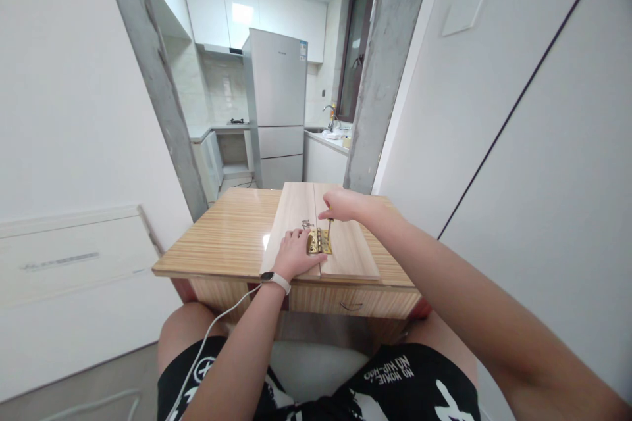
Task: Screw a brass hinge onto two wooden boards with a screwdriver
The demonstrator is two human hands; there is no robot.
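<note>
Two pale wooden boards (291,208) lie side by side, with a brass hinge (313,242) across their seam. My left hand (296,253) rests flat on the left board, fingers spread. Its thumb runs along the near edge of the hinge, and its index finger touches the left leaf. A screwdriver (330,227) is held upright in my right hand (340,204), the fingers closed around its handle. The shaft points down at the hinge's right leaf; whether a screw is under the tip is too small to tell. Several screws (307,223) lie just beyond the hinge.
A wood-grain table (217,237) with a drawer (350,302) carries the boards. A white cable (217,319) runs past my left wrist to the lap. White walls stand on both sides. A refrigerator (279,92) and a sink counter are in the kitchen beyond.
</note>
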